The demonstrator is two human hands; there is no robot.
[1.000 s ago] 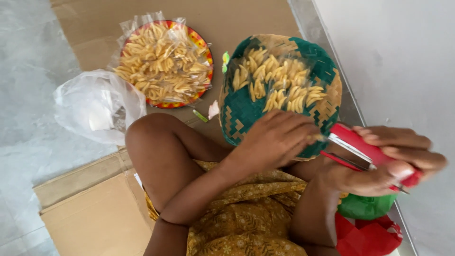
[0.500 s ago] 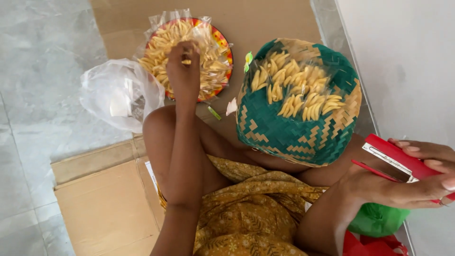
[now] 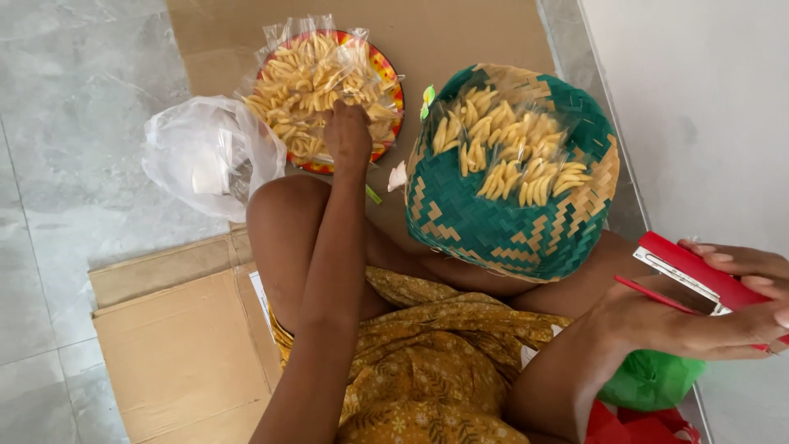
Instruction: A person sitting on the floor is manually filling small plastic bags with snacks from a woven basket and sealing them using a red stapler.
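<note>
- Now, in the head view, the left hand reaches out to the round plate with the red and yellow rim
- That plate is full of small clear packets of yellow snack sticks, and the hand rests on top of them with its fingers curled down, so I cannot tell if it has one pinched yet
- To do this well, I think the hand should pinch just one packet by its top edge and lift it slowly, so the others do not slide off the plate
- The right hand is well away from the plate, on the far side of the green basket, and it is closed around a red stapler
- The stapler is long and thin; its long side runs slanted, one end up toward the basket and the other end down into the hand
- Its mouth looks a little open, with a thin red arm below the thick top part
- The green woven basket sits just beside the plate and holds more packets of sticks
- A crumpled white plastic bag lies on the other side of the plate, touching its packets
- The plate sits on flat brown cardboard, on a grey tiled floor
- A green bag peeks out under the right hand
</note>
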